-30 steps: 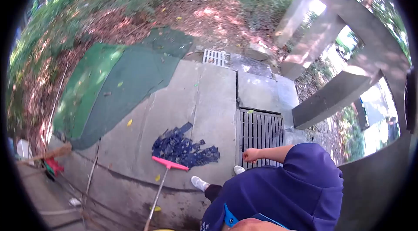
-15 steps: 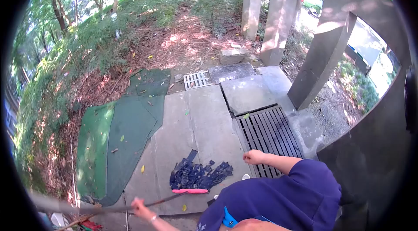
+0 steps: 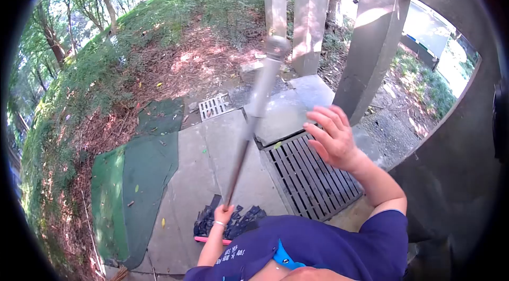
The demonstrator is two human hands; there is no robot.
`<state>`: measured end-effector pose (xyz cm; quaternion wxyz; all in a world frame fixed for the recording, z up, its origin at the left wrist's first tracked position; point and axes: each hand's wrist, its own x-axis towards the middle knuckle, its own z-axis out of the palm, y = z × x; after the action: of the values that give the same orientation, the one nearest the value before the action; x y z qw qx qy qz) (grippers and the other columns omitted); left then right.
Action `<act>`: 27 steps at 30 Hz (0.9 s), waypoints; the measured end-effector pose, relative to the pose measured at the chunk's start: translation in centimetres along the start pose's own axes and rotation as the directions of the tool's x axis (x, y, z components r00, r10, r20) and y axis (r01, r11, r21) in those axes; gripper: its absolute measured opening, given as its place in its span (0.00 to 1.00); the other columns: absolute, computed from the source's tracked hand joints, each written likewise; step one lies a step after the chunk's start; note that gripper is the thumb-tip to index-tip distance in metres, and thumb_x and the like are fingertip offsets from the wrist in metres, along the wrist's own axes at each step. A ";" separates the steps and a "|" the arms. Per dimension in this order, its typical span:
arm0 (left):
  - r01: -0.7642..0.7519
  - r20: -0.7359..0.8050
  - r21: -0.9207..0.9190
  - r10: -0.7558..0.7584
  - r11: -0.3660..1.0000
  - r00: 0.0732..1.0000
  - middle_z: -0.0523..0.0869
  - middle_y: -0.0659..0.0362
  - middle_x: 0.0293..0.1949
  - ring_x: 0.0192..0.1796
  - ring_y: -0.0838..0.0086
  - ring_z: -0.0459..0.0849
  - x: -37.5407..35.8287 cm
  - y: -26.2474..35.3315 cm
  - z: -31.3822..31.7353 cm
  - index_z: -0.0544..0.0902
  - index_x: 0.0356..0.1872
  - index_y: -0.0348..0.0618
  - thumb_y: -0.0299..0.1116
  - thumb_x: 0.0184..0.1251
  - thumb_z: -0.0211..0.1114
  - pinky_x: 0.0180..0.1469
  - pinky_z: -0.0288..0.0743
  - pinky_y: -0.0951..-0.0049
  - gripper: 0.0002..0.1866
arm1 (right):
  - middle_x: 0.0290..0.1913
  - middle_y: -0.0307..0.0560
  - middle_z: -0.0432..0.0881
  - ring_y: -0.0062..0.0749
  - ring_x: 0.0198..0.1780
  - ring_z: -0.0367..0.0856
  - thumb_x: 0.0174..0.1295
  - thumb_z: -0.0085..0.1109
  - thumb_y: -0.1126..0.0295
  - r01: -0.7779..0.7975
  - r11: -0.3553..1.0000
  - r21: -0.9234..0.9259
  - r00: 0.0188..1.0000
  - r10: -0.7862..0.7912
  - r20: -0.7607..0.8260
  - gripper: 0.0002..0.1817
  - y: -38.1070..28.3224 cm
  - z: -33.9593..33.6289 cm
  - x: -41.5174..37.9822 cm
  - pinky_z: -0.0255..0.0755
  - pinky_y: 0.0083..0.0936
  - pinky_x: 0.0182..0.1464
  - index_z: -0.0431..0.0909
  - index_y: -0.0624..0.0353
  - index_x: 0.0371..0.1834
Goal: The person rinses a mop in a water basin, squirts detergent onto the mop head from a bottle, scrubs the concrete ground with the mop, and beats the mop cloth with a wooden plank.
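Note:
The mop's long handle (image 3: pixel 241 162), brown low down and grey higher up, rises toward the camera with my left hand (image 3: pixel 224 214) closed round its lower part. Below that hand lies the mop head (image 3: pixel 204 224) of dark cloth strips on the concrete, with a pink bar (image 3: pixel 201 239) along its near edge, partly covered by my arm and shirt. My right hand (image 3: pixel 335 138) is raised above the metal grate, its fingers spread and nothing in them, apart from the handle.
A dark slotted drain grate (image 3: pixel 313 177) lies at the right, a small white grate (image 3: pixel 213 107) further off. Green matting (image 3: pixel 151 175) covers the left ground. Concrete pillars (image 3: pixel 371 42) and a grey wall (image 3: pixel 450 175) stand at the right, a leafy slope behind.
The handle has swung from low at the left to upright in front of me. My left hand has moved right; my right hand has risen and opened. The view has shifted to the right.

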<state>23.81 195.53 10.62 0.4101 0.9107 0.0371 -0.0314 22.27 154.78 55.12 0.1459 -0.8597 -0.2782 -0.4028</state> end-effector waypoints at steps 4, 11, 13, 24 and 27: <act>0.013 0.330 -0.049 0.004 0.999 0.944 0.78 0.57 0.16 0.20 0.71 0.76 -1.0 4.4 6.1 0.77 0.19 0.40 0.51 0.52 0.71 0.26 0.71 0.66 0.23 | 0.45 0.46 0.76 0.39 0.48 0.75 0.50 0.56 0.72 0.256 0.883 -0.394 0.967 -0.231 0.111 0.16 4.0 -1.1 1.6 0.56 0.46 0.66 0.76 0.56 0.44; -0.133 0.570 0.123 0.040 0.983 0.821 0.82 0.57 0.19 0.23 0.73 0.81 2.9 7.1 7.4 0.77 0.18 0.41 0.50 0.52 0.70 0.29 0.74 0.69 0.22 | 0.26 0.37 0.73 0.31 0.37 0.75 0.45 0.55 0.72 0.398 0.713 -0.577 0.915 -0.258 0.311 0.02 13.8 -1.5 2.4 0.59 0.45 0.64 0.72 0.52 0.22; -0.095 0.632 0.068 0.031 0.993 0.774 0.84 0.57 0.21 0.25 0.73 0.83 3.5 3.4 8.1 0.83 0.25 0.42 0.51 0.52 0.70 0.30 0.74 0.70 0.20 | 0.26 0.37 0.73 0.31 0.37 0.75 0.44 0.57 0.72 0.388 0.698 -0.602 0.913 -0.202 0.354 0.03 14.8 -3.3 3.7 0.60 0.44 0.63 0.73 0.53 0.22; -0.204 0.737 0.074 0.085 0.976 0.671 0.82 0.58 0.19 0.25 0.76 0.80 10.4 13.9 9.4 0.84 0.23 0.41 0.59 0.51 0.68 0.30 0.72 0.68 0.26 | 0.37 0.46 0.76 0.38 0.55 0.72 0.47 0.53 0.80 -0.017 0.529 -0.848 0.917 0.346 0.197 0.04 25.8 -9.8 1.6 0.51 0.43 0.71 0.73 0.58 0.26; -0.273 0.786 0.098 0.094 0.957 0.611 0.82 0.58 0.19 0.25 0.75 0.80 12.6 15.7 10.5 0.84 0.25 0.44 0.57 0.52 0.67 0.31 0.72 0.67 0.23 | 0.38 0.46 0.75 0.38 0.56 0.71 0.47 0.52 0.80 -0.076 0.420 -0.904 0.899 0.421 0.120 0.04 27.3 -12.0 -0.9 0.52 0.42 0.70 0.73 0.60 0.26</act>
<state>37.57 177.83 14.28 0.2895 0.8449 -0.2398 -0.3804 30.79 126.87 61.29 -0.3099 -0.8945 0.0837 -0.3111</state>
